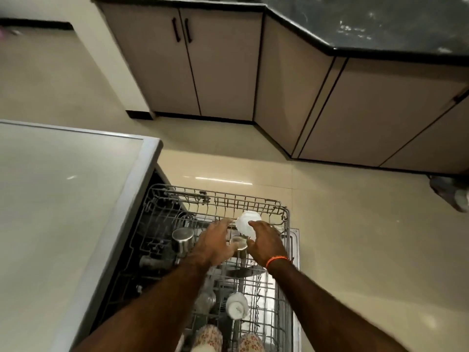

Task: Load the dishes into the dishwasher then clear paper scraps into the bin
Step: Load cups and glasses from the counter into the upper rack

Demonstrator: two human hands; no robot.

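Both hands over the pulled-out dishwasher rack (284, 212), lower centre of frame. Right hand (266, 243) fingers curl round a white cup (247, 222) at the rack's far edge. Left hand (213, 243) fingers spread, relaxed, resting by a steel cup (239, 243) between the hands. Another steel cup (182, 237) sits left.

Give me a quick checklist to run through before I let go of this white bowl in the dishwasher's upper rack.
1. Grip on the white ribbed bowl: right hand holds its near edge; ok.
2. Left hand: fingers extended over the rack by the bowl; whether they touch it, cannot tell.
3. Grey wire upper rack pulled out: ok.
4. Space at the far end: the bowl sits by the rack's far rim, nothing beyond it; ok.
5. Clearance from the steel tumbler directly below the hands: close, cannot tell.
6. Bowl seated between tines: hidden by the hands, cannot tell.
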